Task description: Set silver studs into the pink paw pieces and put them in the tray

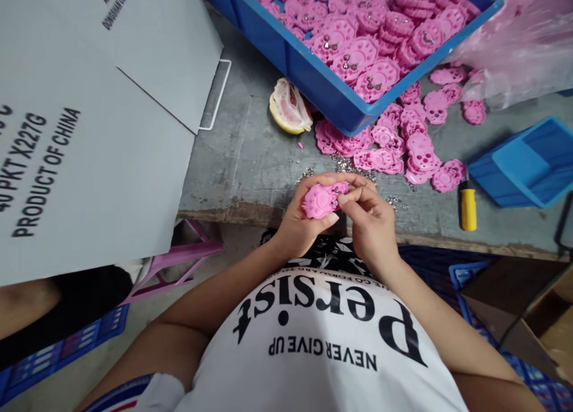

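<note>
My left hand (pixel 301 221) is wrapped round a pink plastic part (pixel 319 201), holding it flat side up just above the table's front edge. On the right end of that part, my right hand (pixel 373 221) pinches at small shiny metal pieces; thumb and forefinger are pressed together, and what exactly sits between them is too small to make out. Loose metal pieces (pixel 353 167) lie scattered on the table behind my fingers. Beyond them is a heap of similar pink parts (pixel 421 152), with a blue bin (pixel 358 110) behind holding many more, several with metal pieces set in them.
A large grey carton (pixel 134 125) stands at the left. A cut citrus fruit (pixel 290 108) lies by the bin. Right of the heap are a yellow-handled screwdriver (pixel 468 209) and a small blue tray (pixel 496 179). Clear plastic bags (pixel 501 71) lie at the back right.
</note>
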A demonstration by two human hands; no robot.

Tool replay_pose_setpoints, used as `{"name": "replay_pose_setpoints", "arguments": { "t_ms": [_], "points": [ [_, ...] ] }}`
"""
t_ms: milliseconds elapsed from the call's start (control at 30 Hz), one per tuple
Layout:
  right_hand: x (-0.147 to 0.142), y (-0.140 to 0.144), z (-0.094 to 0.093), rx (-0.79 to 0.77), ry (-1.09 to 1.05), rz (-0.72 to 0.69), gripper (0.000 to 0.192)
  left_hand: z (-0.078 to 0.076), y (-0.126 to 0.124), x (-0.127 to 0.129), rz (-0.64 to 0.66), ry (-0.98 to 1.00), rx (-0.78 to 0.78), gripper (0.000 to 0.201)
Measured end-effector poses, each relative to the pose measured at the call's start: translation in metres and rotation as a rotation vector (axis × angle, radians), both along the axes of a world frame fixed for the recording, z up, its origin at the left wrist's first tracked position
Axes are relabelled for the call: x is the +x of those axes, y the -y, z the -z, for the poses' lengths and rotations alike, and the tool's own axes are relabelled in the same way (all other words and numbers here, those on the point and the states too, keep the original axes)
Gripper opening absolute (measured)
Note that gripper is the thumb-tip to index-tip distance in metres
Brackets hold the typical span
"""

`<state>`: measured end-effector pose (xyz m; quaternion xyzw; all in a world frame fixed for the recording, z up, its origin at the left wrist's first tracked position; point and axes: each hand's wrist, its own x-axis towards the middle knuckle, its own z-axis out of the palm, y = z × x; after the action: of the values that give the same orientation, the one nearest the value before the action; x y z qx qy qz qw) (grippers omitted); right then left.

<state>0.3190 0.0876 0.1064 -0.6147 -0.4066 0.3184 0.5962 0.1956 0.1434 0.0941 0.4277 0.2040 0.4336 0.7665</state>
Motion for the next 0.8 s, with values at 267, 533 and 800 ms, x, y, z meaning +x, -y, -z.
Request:
{"name": "replay_pose_setpoints", "arguments": {
  "t_ms": [267, 533, 800],
  "points": [
    [-0.004, -0.001, 0.006, 0.013, -0.028, 0.019, 0.019, 0.000, 0.000, 0.000, -0.011, -0.016, 0.133, 0.041],
    [-0.004, -0.003, 0.004, 0.024, 0.014, -0.011, 0.019, 0.000, -0.002, -0.003, -0.050, -0.044, 0.206, 0.040],
    [-0.002, -0.004, 0.015, 0.036, 0.010, 0.038, 0.018, -0.007, 0.002, -0.003, -0.027, -0.044, -0.124, 0.067]
  ]
}}
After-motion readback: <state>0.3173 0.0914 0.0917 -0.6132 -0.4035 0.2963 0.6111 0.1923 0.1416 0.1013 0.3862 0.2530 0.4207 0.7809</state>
